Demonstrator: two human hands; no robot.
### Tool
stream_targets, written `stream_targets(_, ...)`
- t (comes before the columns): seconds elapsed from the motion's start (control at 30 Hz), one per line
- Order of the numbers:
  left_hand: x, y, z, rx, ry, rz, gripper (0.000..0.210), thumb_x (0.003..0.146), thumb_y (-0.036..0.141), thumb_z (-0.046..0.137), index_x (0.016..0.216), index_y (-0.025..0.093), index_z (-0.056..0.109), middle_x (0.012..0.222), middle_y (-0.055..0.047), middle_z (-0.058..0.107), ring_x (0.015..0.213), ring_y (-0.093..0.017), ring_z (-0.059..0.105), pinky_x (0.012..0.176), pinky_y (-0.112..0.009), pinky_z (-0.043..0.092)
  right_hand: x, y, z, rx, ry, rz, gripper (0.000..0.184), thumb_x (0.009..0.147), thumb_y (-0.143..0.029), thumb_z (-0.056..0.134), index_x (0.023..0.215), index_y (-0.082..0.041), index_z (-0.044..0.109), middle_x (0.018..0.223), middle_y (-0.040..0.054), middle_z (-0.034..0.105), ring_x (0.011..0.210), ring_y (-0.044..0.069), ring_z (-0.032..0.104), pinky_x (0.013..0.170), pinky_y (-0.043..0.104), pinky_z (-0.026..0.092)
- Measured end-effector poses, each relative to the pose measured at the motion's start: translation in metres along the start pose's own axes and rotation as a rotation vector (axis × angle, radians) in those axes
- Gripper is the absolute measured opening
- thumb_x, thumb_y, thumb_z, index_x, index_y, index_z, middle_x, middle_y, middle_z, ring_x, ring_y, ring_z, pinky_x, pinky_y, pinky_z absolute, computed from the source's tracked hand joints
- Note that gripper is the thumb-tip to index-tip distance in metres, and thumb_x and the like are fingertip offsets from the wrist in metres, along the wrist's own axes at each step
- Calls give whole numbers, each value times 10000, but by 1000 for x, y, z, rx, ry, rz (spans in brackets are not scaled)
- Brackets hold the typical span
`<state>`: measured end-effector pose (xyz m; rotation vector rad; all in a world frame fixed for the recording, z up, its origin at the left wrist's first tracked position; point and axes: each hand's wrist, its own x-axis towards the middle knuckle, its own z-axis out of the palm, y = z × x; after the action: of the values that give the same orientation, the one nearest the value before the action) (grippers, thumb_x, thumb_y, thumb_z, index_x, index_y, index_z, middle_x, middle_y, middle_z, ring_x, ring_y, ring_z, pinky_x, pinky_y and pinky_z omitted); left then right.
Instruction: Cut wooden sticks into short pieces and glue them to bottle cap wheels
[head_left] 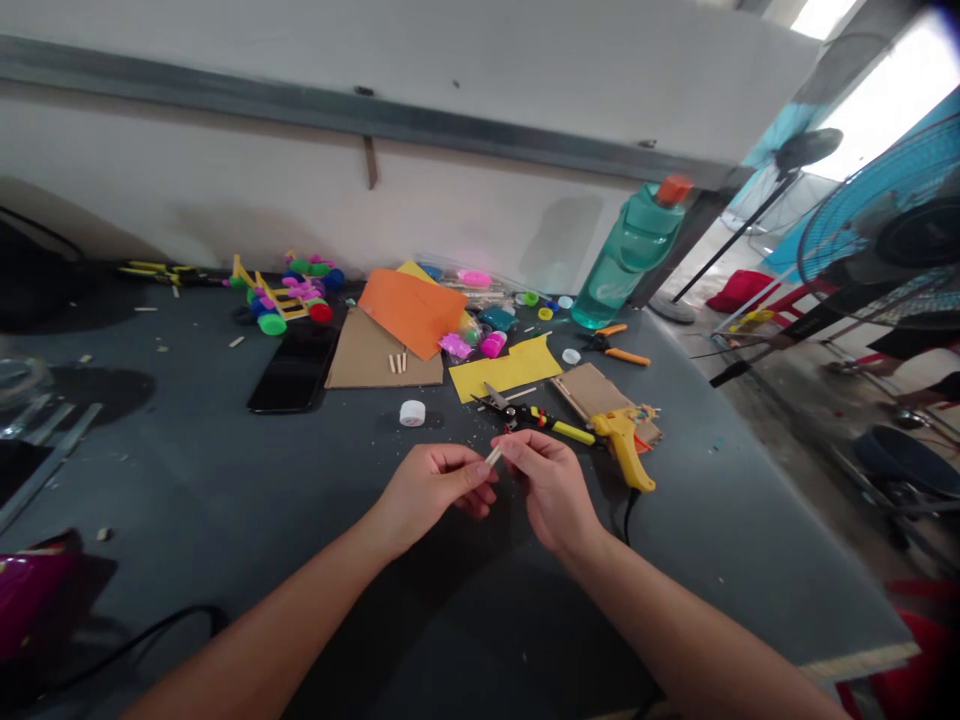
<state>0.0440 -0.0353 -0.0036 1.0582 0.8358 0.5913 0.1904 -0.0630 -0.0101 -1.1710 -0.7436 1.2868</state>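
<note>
Between the fingertips of my left hand (442, 485) and my right hand (547, 485) are short pale wooden sticks (493, 456). Both hands pinch them just above the grey table; fingers hide how many there are. Beyond my hands lies a pair of cutters (525, 412) with yellow-and-black handles, jaws apart. Right of them rests a yellow glue gun (624, 440) on a piece of cardboard (589, 390). A white bottle cap (412, 413) stands ahead of my left hand. Several short stick pieces (397, 363) lie on a larger cardboard sheet (360, 355).
Orange paper (412, 305), yellow paper (502, 370) and a black phone (294, 368) lie farther back. A teal bottle (626, 255) stands near the wall, orange-handled pliers (619, 345) beside it. Colourful wheeled toys (289, 295) sit back left. Right of the table's edge is a fan (900, 230).
</note>
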Motion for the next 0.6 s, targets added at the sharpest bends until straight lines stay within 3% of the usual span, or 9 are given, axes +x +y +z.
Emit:
stream_targets(0.2, -2, 2, -8, 328, 66, 67, 219, 769, 322, 561, 718, 134, 659, 601, -21, 626, 560, -131, 601, 553, -240, 485, 2, 6, -2, -124, -16, -4, 149, 682, -302, 678, 746, -168, 683, 648, -9, 593, 551, 90, 431, 527, 224, 329)
stream_targets(0.37, -7, 6, -26, 721, 42, 178, 250, 781, 318, 502, 657, 162, 653, 575, -14, 638, 542, -136, 600, 502, -210, 420, 8, 7, -7, -369, -144, -5, 141, 680, -285, 665, 757, -167, 663, 654, -12, 588, 545, 93, 450, 513, 219, 345)
stream_targets(0.6, -10, 14, -53, 672, -165, -13, 184, 728, 216, 472, 680, 152, 638, 566, -14, 621, 521, -129, 603, 490, -208, 457, 9, 4, 6, -716, -306, -121, 102, 700, -245, 609, 722, -167, 670, 655, 3, 631, 628, 135, 542, 583, 243, 406)
